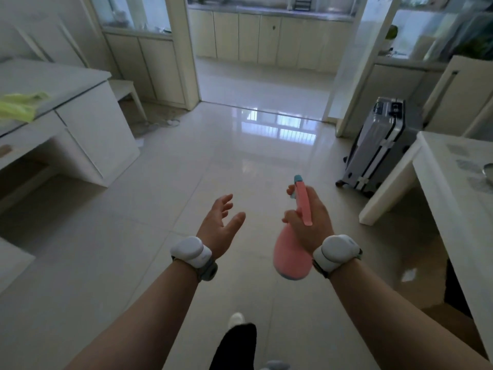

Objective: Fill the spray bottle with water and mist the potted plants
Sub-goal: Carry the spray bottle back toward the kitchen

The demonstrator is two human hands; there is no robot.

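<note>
Head view, standing in a tiled room. I am seeing the right hand (pixel 310 225) gripping the spray bottle (pixel 290 257) around its neck, fingers curling about the trigger head. The bottle is hanging in the air over the floor (pixel 173 209), well apart from any furniture. Its pink body is lying beside the right wrist, and its blue nozzle tip is pointing forward, away from me. I cannot tell whether any water is sitting inside it. The left hand (pixel 218 222) is hovering just beside the right one, palm turning inward, fingers relaxing and spreading, holding nothing. Each wrist is wearing a white band device (pixel 192 251).

A grey suitcase (pixel 378 145) is standing upright at the right, near the corner of a white table (pixel 432 161). A white desk (pixel 88 121) is occupying the left side, with a yellow-green cloth (pixel 21 105) lying on its top. A doorway is opening straight ahead onto a row of pale cabinets (pixel 266 38). Something green (pixel 392 33) is showing at the upper right, too blurred for me to identify. A black trouser leg (pixel 234 345) and a white shoe (pixel 236 319) are showing at the bottom edge
</note>
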